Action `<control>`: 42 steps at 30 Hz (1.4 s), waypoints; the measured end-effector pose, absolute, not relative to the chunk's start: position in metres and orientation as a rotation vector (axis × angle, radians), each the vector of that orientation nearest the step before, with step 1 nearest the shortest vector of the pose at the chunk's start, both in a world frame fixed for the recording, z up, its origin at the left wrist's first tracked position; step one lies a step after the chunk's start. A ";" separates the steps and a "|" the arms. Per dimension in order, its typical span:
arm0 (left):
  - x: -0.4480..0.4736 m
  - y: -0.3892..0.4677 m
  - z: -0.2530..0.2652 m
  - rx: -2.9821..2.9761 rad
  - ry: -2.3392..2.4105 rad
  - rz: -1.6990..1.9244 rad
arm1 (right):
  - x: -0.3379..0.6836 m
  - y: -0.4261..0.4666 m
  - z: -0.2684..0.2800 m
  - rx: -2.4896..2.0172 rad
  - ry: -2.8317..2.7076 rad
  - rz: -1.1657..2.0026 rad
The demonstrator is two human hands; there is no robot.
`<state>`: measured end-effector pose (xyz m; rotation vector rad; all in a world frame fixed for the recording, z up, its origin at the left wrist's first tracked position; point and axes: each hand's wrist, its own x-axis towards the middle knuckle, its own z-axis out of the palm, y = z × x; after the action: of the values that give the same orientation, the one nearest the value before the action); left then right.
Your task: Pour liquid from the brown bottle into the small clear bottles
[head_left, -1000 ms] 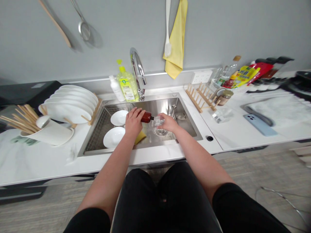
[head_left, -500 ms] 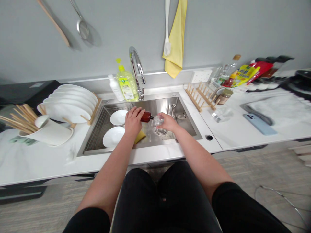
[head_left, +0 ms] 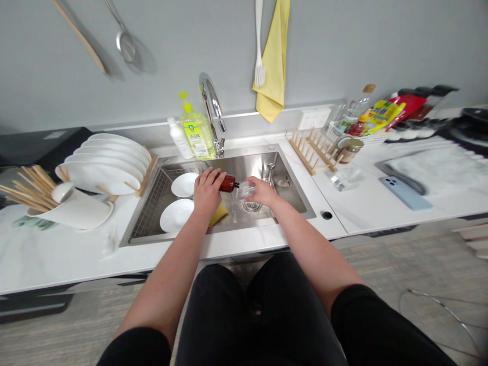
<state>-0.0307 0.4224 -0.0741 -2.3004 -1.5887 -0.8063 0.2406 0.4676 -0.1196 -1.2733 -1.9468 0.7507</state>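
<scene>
Over the sink point(head_left: 244, 227), my left hand point(head_left: 207, 189) is wrapped around a reddish-brown bottle point(head_left: 227, 183) with a black neck, tipped sideways so that its mouth points right. My right hand point(head_left: 263, 192) grips a small clear cup point(head_left: 247, 189), its opening facing the bottle's mouth. Whether the two touch, or anything flows, I cannot tell. Two white dishes, a far plate point(head_left: 185, 184) and a near plate point(head_left: 177, 215), lie at the left of the sink. Partly hidden by my left forearm is a yellow cloth point(head_left: 218, 215). The drain point(head_left: 251, 206) shows below the cup.
Behind the sink rise a faucet point(head_left: 214, 117), a yellow-green soap bottle point(head_left: 198, 133) and a white bottle point(head_left: 180, 139). Plates point(head_left: 99, 173) and a chopstick holder point(head_left: 84, 211) stand left. To the right are a wooden rack point(head_left: 316, 152), a jar point(head_left: 349, 151) and a phone point(head_left: 406, 193).
The view has shifted slightly. Both hands keep their grip on the bottle and the cup, which stay mouth to mouth in nearly the same pose.
</scene>
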 end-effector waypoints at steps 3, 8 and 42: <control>-0.030 0.421 -0.073 -2.309 -1.581 -0.810 | 0.241 0.468 -0.119 -1.262 -1.960 0.755; -0.029 0.420 -0.071 -2.308 -1.582 -0.810 | 0.242 0.467 -0.119 -1.274 -1.947 0.770; -0.030 0.422 -0.065 -2.324 -1.537 -0.805 | 0.242 0.467 -0.122 -1.219 -1.935 0.745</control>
<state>-0.0302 0.4220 -0.0650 -2.3241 -1.5369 -0.8052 0.2420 0.4673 -0.1217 -1.2188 -1.9355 0.7450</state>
